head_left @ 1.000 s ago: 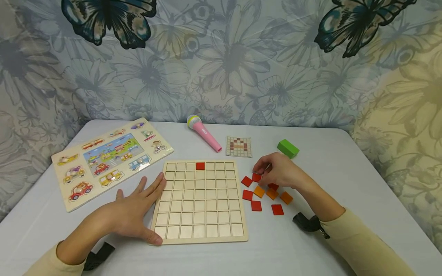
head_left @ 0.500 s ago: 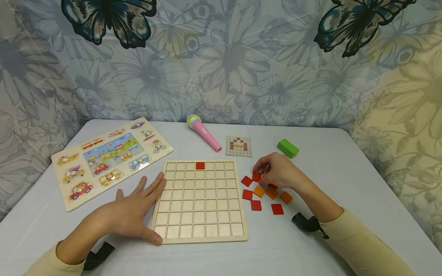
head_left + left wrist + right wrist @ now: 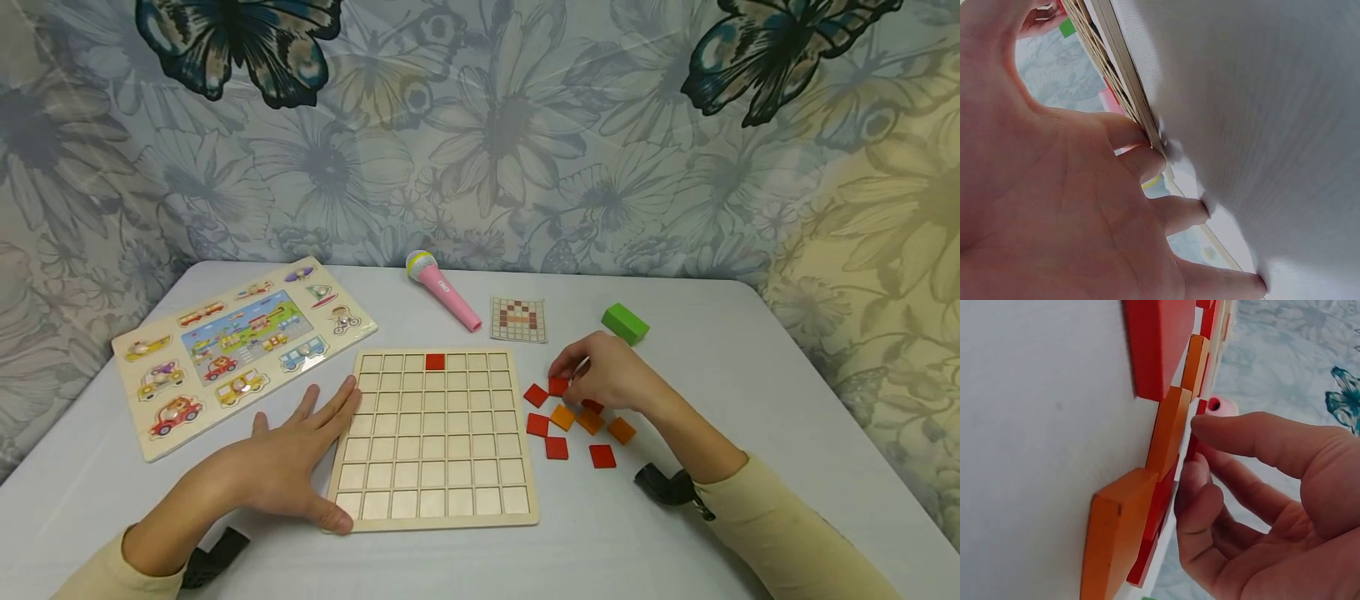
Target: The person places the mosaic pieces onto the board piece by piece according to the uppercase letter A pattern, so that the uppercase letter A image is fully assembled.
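A square wooden grid board (image 3: pixel 442 527) lies flat, with one red tile (image 3: pixel 435 362) in its top row. My left hand (image 3: pixel 288 454) rests at the board's left edge, its fingers spread; the left wrist view shows fingertips touching the board's side and the white tabletop. Right of the board, my right hand (image 3: pixel 603 372) reaches down among loose tiles. Its thumb and fingertips pinch a red square tile (image 3: pixel 1193 445). Around it lie orange tiles (image 3: pixel 622 430) and several red tiles (image 3: pixel 602 456). One red tile (image 3: pixel 592 406) is partly hidden under the hand.
Behind the board lie a pink toy microphone (image 3: pixel 448 296) and a small pattern card (image 3: pixel 519 320). A green block (image 3: pixel 626 323) sits beyond my right hand. To the left lies a vehicle picture puzzle (image 3: pixel 247 350). A patterned cloth backdrop (image 3: pixel 495 167) hangs behind the table.
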`<state>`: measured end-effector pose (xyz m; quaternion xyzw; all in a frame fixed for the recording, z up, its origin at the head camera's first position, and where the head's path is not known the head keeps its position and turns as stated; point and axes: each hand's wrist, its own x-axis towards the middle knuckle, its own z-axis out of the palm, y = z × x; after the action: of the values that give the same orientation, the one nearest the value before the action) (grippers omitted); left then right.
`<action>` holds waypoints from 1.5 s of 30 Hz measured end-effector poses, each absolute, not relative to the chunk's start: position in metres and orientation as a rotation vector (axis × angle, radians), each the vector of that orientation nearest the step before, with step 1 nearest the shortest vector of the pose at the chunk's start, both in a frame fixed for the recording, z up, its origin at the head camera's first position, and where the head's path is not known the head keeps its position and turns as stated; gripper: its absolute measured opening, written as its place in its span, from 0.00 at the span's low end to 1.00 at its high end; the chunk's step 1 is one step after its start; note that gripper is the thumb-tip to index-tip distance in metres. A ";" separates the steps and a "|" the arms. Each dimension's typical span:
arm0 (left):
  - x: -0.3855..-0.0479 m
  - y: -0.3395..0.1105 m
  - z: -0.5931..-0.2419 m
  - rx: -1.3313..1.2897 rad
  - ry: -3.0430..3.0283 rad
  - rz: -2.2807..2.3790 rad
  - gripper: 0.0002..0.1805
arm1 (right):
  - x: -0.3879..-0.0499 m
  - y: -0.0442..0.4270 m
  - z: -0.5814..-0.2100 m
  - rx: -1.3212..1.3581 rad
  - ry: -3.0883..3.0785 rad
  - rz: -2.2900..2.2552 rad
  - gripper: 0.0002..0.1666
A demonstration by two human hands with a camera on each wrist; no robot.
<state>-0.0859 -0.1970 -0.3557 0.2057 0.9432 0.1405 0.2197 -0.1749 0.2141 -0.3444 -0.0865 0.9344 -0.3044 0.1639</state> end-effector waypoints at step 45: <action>-0.086 -0.197 -0.355 0.550 2.601 0.376 0.84 | -0.177 0.214 -0.340 -0.270 2.644 -1.024 0.14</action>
<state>-0.0862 -0.1969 -0.3549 0.1994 0.9436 0.1363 0.2264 -0.1773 0.2135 -0.3403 -0.0936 0.9183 -0.3557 0.1464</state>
